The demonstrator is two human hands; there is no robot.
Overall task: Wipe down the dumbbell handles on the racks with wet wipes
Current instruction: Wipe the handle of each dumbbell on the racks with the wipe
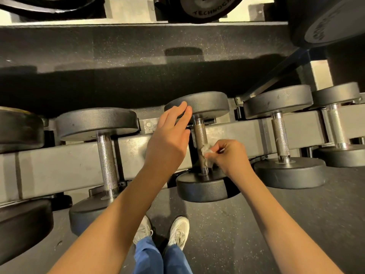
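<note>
A black dumbbell with a knurled steel handle (199,135) lies across the grey rack (75,165) in the middle of the view. My right hand (229,155) pinches a crumpled white wet wipe (206,150) against the lower part of that handle. My left hand (171,135) reaches forward with straight fingers, its fingertips touching the dumbbell's far black head (207,103). The near head (203,187) hangs over the rack's front edge.
More dumbbells lie on the same rack: one to the left (107,161), two to the right (280,137) (335,125), larger ones at far left (19,131). Bigger black weights (205,6) sit on an upper shelf. Speckled black floor and my white shoes (178,232) are below.
</note>
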